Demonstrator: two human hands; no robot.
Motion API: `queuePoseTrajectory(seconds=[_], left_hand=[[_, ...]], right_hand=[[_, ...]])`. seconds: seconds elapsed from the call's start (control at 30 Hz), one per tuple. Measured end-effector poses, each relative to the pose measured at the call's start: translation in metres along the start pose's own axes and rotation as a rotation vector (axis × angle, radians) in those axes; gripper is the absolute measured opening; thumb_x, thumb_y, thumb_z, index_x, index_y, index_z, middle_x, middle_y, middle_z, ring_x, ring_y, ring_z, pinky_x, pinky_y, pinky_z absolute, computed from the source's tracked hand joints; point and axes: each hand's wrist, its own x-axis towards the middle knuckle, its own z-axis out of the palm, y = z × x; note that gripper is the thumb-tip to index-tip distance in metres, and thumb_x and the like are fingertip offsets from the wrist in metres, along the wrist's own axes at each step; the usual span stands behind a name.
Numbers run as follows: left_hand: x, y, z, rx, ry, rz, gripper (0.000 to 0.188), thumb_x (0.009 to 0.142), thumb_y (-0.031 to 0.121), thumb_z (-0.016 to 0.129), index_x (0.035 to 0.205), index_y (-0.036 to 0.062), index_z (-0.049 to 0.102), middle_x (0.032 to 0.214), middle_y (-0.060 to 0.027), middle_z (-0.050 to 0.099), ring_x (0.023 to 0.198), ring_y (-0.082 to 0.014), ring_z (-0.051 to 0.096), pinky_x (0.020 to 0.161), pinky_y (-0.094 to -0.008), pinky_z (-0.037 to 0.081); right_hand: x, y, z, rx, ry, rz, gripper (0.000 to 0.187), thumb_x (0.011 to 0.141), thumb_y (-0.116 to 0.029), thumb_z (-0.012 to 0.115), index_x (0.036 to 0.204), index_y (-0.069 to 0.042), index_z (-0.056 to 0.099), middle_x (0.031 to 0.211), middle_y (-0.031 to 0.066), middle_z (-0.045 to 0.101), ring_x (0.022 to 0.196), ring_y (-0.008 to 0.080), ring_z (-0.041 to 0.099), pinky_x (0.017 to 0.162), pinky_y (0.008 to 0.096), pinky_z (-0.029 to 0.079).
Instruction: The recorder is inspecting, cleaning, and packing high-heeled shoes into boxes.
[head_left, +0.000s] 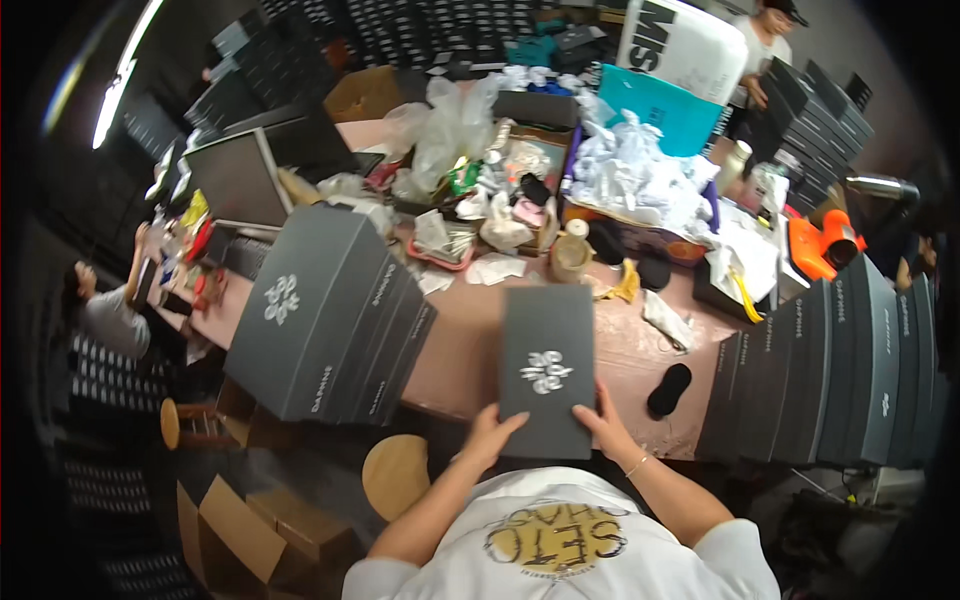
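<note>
A dark grey shoebox [545,330] with a pale flower emblem on its lid is held in front of me, at the near edge of the table. My left hand [490,435] grips its lower left side, thumb lying over the lid. On the opposite side my right hand [602,418] clasps the box, its thumb also on top. The fingers under the box are hidden. To the right of the box, a black shoe insole [670,390] lies on the pinkish tabletop [450,350].
Stacked grey shoeboxes [330,315] stand at the left, and a row of them [830,370] at the right. A bin of crumpled white paper [645,175], a jar [571,252] and an orange tape dispenser [825,245] sit farther back. Open cartons [240,535] and a stool [190,424] are lower left. Two people work nearby.
</note>
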Motion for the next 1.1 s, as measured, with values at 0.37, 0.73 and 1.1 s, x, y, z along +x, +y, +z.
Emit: queuePoseTrajectory(seconds=[0.37,0.73,1.1], left_hand=[[0.074,0.004,-0.032,0.22,0.223,0.262,0.051,0.09,0.028,0.064,0.129,-0.0013,0.049,0.131,-0.0148,0.052,0.121,-0.0231,0.048,0.102,-0.0349,0.037],[0.077,0.046,0.089,0.893,-0.295,0.927,0.033,0.086,0.009,0.053,0.117,-0.0005,0.058,0.125,-0.0177,0.055,0.125,-0.0331,0.045,0.107,-0.0465,0.032],[0.104,-0.025,0.088,1.576,-0.295,0.96,0.022,0.081,0.022,0.061,0.097,0.0069,0.062,0.118,-0.0105,0.056,0.127,-0.0238,0.041,0.109,-0.0525,0.024]], right_hand=[[-0.019,-0.064,0.027,-0.084,-0.051,0.048,0.043,0.089,-0.019,0.063,0.123,0.002,0.048,0.099,0.0082,0.058,0.088,0.0154,0.06,0.072,0.0303,0.052],[0.012,-0.02,-0.057,-1.43,0.121,-0.398,0.041,0.075,-0.017,0.065,0.113,-0.005,0.053,0.114,0.0151,0.054,0.105,0.0321,0.052,0.084,0.0473,0.042],[0.054,-0.008,-0.043,-1.342,0.102,-0.029,0.053,0.073,-0.019,0.07,0.119,-0.007,0.046,0.116,0.0192,0.056,0.101,0.0344,0.056,0.083,0.047,0.041]])
